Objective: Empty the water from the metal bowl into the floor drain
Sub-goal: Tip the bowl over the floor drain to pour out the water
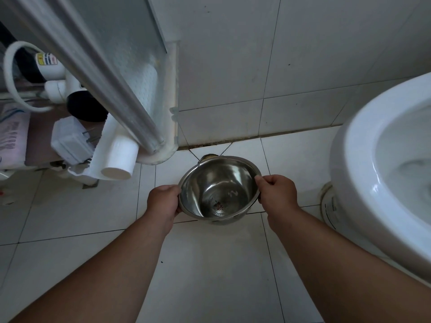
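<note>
A shiny metal bowl [219,187] hangs above the white tiled floor, tipped slightly away from me. My left hand [164,201] grips its left rim and my right hand [276,194] grips its right rim. A little water and a dark speck lie at the bowl's bottom. Just beyond the bowl's far rim, a bit of the floor drain [209,157] shows near the wall; most of it is hidden behind the bowl.
A white toilet [382,173] stands at the right, close to my right forearm. At the left a door frame [130,89] meets the floor, with a white pipe [121,159], a plug adapter [70,141] and clutter beside it. Tiled wall behind the drain.
</note>
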{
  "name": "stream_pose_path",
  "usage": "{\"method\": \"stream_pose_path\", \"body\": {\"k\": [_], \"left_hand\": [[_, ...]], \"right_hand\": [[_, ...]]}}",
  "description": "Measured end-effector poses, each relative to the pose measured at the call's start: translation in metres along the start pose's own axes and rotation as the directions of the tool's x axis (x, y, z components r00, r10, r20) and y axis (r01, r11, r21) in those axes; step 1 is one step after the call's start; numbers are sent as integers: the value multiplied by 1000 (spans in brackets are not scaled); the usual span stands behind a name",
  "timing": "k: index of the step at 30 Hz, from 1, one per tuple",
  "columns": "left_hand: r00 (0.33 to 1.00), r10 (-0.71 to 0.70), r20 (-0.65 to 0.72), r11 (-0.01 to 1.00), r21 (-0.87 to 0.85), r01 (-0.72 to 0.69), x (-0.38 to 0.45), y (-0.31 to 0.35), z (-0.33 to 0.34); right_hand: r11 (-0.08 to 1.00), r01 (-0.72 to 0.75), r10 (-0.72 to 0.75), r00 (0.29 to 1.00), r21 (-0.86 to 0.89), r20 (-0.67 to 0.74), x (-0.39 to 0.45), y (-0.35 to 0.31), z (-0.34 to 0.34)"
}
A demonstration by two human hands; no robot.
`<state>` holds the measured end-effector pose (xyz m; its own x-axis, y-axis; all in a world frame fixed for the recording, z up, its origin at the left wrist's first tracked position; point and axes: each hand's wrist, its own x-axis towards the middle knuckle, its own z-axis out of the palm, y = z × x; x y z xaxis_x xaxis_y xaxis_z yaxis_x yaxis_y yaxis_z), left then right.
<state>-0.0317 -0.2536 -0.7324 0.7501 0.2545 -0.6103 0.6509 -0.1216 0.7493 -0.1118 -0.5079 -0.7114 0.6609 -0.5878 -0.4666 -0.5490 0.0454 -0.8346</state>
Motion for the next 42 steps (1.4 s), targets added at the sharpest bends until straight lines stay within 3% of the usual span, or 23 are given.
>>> {"method": "stream_pose_path", "body": {"k": [42], "left_hand": [[1000,1,-8,1000,0,-1,-6,-1,3]], "right_hand": [[1000,-8,8,1000,5,1,-4,-3,-9]]}}
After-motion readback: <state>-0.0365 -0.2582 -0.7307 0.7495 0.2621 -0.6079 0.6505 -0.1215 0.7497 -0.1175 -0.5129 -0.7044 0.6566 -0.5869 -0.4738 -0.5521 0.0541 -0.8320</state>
